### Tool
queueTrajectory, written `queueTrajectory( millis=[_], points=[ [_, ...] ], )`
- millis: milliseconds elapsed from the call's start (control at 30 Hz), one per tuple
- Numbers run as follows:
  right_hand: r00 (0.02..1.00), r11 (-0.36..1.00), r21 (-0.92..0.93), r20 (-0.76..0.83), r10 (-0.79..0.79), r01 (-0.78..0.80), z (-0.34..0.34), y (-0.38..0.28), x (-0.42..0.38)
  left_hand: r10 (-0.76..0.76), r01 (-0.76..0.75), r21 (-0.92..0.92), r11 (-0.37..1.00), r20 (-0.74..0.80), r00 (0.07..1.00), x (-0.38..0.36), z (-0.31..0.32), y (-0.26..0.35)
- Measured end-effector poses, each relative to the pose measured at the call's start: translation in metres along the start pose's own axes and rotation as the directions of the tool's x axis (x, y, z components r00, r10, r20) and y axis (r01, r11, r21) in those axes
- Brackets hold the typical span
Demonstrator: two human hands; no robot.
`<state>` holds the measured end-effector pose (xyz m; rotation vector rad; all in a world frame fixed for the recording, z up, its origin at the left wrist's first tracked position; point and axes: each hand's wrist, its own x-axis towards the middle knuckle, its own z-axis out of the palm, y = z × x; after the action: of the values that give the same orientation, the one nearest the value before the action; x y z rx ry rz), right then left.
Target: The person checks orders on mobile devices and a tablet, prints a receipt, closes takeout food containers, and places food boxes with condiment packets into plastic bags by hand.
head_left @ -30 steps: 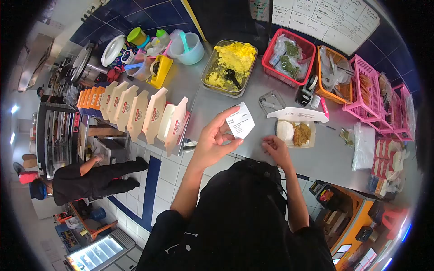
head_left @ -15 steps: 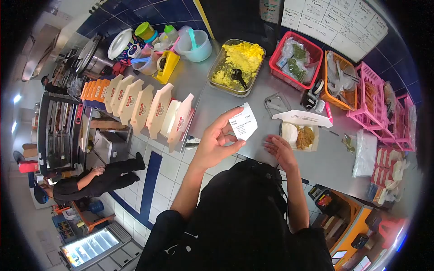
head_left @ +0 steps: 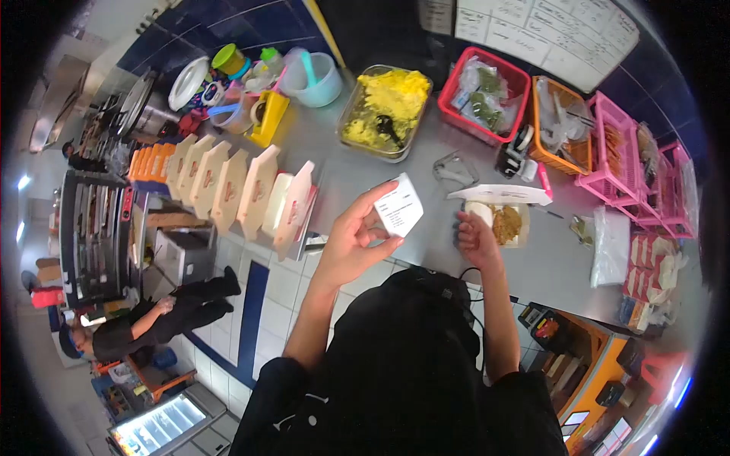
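Note:
Between the thumb and fingers of my left hand (head_left: 354, 239) is a white printed paper slip (head_left: 400, 206), held up above the counter edge. My right hand (head_left: 479, 240) is raised palm up with its fingers curled in, and no object shows in it. Just behind it stands an open food box (head_left: 525, 237) with its lid (head_left: 502, 194) tipped back. Inside lie a brown fried piece (head_left: 505, 223) and white rice (head_left: 479, 210), the rice partly hidden by my right fingers.
A glass tray of yellow food (head_left: 388, 106) holds a black scoop (head_left: 389, 129). Open boxes (head_left: 230, 190) stand in a row at left. Red (head_left: 507, 125), orange (head_left: 566, 156) and pink baskets (head_left: 614, 178) line the right back. Plastic bags (head_left: 610, 247) lie at right. Another person (head_left: 129, 330) stands at left.
My right hand has lifted toward the food box, and its loosely spread fingers have curled in. My left hand still holds the slip, slightly more tilted. The view has shifted a little.

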<state>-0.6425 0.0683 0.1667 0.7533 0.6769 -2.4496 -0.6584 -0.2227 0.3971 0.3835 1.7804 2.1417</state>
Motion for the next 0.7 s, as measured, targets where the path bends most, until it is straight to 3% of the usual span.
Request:
queueTrajectory(
  millis=[67, 100, 167, 233, 267, 333, 367, 400, 433, 500, 600, 667, 700],
  points=[
    [0.999, 0.992, -0.123, -0.013, -0.041, 0.039, 0.009, 0.001, -0.005, -0.056, 0.06, 0.069, 0.996, -0.049, 0.997, -0.002, 0.001, -0.006],
    [0.997, 0.996, -0.073, -0.055, -0.052, 0.048, 0.009, 0.004, -0.006, -0.04, 0.043, 0.051, 0.998, -0.046, 0.998, -0.002, 0.001, -0.012],
    [0.977, 0.98, -0.201, -0.207, -0.043, 0.0, 0.009, 0.005, -0.002, -0.027, 0.032, 0.084, 0.996, -0.062, 0.998, 0.002, 0.004, -0.019],
    [0.985, 0.967, -0.252, -0.153, -0.076, 0.036, 0.027, -0.008, -0.029, -0.063, 0.066, 0.032, 0.997, -0.087, 0.994, 0.004, 0.0, -0.033],
    [0.977, 0.965, -0.253, -0.178, -0.117, 0.07, 0.025, -0.023, -0.044, -0.06, 0.061, 0.008, 0.998, -0.101, 0.993, 0.004, -0.001, -0.035],
    [0.956, 0.885, -0.39, -0.034, -0.291, 0.255, 0.016, -0.045, -0.067, -0.026, 0.032, 0.038, 0.999, -0.163, 0.986, 0.003, 0.003, -0.037],
    [0.92, 0.88, -0.338, -0.085, -0.382, 0.334, -0.006, -0.058, -0.069, -0.018, 0.023, 0.027, 0.999, -0.188, 0.982, 0.001, -0.002, -0.041],
    [0.892, 0.837, -0.433, -0.14, -0.43, 0.336, -0.01, -0.083, -0.093, -0.015, 0.016, 0.004, 1.0, -0.169, 0.985, -0.001, -0.008, -0.048],
    [0.859, 0.787, -0.527, -0.187, -0.476, 0.321, -0.016, -0.113, -0.121, -0.037, 0.038, -0.003, 0.999, -0.251, 0.967, -0.003, -0.015, -0.057],
    [0.803, 0.736, -0.567, -0.203, -0.56, 0.37, -0.077, -0.168, -0.142, -0.058, 0.053, -0.025, 0.998, -0.335, 0.94, -0.013, -0.02, -0.067],
    [0.637, 0.503, -0.761, -0.156, -0.755, 0.409, -0.045, -0.225, -0.198, -0.062, 0.125, 0.106, 0.986, -0.469, 0.881, -0.025, -0.025, -0.07],
    [0.669, 0.529, -0.681, -0.077, -0.739, 0.506, -0.086, -0.287, -0.216, -0.11, 0.187, 0.103, 0.977, -0.512, 0.852, -0.038, -0.028, -0.078],
    [0.612, 0.478, -0.711, -0.085, -0.786, 0.516, -0.092, -0.315, -0.22, -0.069, 0.151, 0.121, 0.981, -0.511, 0.857, -0.043, -0.029, -0.085]
  ],
)
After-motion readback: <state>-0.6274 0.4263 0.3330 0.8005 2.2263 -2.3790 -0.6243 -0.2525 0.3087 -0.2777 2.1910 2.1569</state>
